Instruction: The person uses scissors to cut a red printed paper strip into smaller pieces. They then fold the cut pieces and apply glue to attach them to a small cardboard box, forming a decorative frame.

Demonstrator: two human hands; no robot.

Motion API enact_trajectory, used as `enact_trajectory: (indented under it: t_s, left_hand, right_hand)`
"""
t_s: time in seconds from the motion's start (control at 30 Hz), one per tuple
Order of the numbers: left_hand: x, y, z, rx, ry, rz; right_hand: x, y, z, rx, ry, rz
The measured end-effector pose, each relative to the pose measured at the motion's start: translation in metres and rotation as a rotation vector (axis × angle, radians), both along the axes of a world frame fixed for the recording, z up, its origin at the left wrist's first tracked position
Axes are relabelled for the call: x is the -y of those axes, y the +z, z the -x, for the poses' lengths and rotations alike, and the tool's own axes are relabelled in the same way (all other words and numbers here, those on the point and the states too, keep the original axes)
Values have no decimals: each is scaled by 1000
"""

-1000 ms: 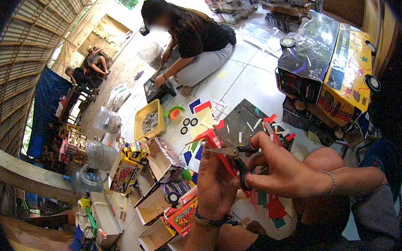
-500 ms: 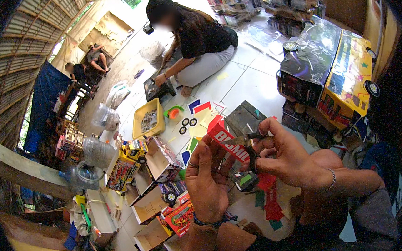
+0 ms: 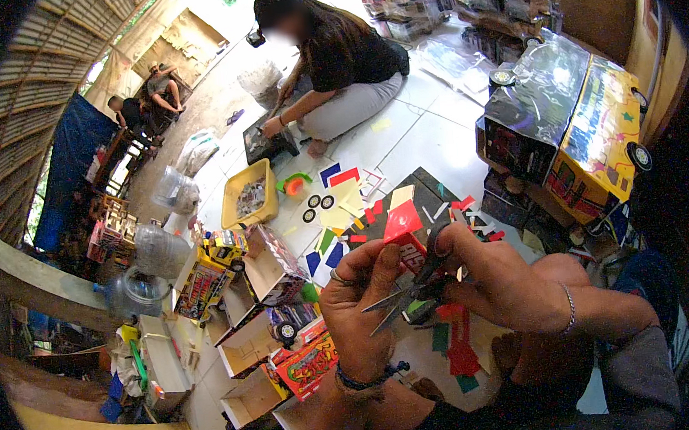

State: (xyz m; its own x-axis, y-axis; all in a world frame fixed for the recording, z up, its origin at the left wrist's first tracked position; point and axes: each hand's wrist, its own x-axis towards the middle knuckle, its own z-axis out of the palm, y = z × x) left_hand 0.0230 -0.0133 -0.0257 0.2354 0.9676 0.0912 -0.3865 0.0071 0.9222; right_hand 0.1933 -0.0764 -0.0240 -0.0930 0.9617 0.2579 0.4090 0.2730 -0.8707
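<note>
A red folded piece (image 3: 402, 225) with white lettering is pinched between the thumb and fingers of my left hand (image 3: 359, 308). Closed around the handles of a pair of scissors (image 3: 396, 303) is my right hand (image 3: 502, 283). The blades stand apart and point left, just below the red piece and across the front of my left fingers. Whether they touch the piece I cannot tell. Beneath my hands lie red strips (image 3: 461, 350) and a black board (image 3: 426, 185) strewn with small red and white scraps.
A yellow basin (image 3: 245, 184) of small pieces and several black wheels (image 3: 318, 207) sit ahead. Toy truck bodies (image 3: 211, 280) and open boxes (image 3: 250, 350) crowd the left. One large yellow toy truck (image 3: 601, 151) stands right. Across the floor, another person (image 3: 347, 59) works seated.
My left hand has turned the red piece, so its plain red face shows. The scissors have swung into view with blades spread leftward. Scraps on the black board have come into sight.
</note>
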Motion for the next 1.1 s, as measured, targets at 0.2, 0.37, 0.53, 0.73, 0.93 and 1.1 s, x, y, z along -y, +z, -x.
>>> enact_trajectory:
  t_s: [0.2,0.37,0.53,0.73,0.93,1.1]
  left_hand:
    - [-4,-5,1,-43,7,-68]
    - [-2,-1,4,-64,15,-49]
    - [-7,5,6,177,-130,195]
    - [-8,-2,6,216,-166,145]
    - [-7,-4,7,225,-162,182]
    - [-5,1,11,65,-128,139]
  right_hand:
    - [-3,1,-4,-7,46,5]
    - [-4,0,-2,7,-53,-34]
    - [-3,-2,-5,4,-132,-68]
    - [-3,-3,-4,-32,-16,-32]
    - [-2,5,-3,-32,23,4]
    - [-3,11,-11,133,-56,-83]
